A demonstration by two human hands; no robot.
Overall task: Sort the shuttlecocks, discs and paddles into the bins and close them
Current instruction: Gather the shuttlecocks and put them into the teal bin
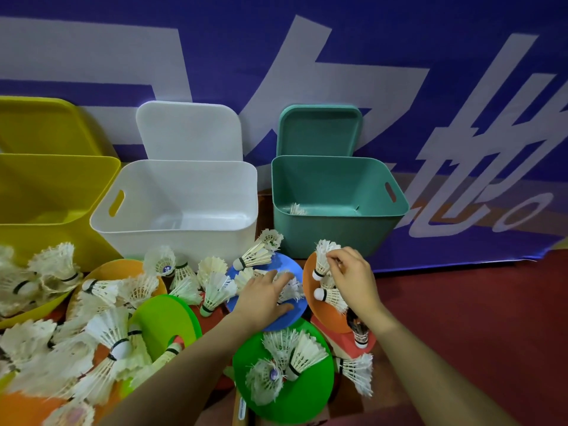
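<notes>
Sorting shuttlecocks is in hand: the left hand (266, 292) reaches with curled fingers onto one on the blue disc (284, 269); the right hand (350, 272) pinches a shuttlecock (322, 261). Next, I think, it goes over into the green bin (338, 224).

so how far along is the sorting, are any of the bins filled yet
Barely begun. Done: a few shuttlecocks lie in the teal bin. In hand: the right hand pinches a shuttlecock, and the left hand reaches among others on the blue disc. Left: the white bin looks empty, the discs and most shuttlecocks remain in the pile, and every lid is still off.
</notes>
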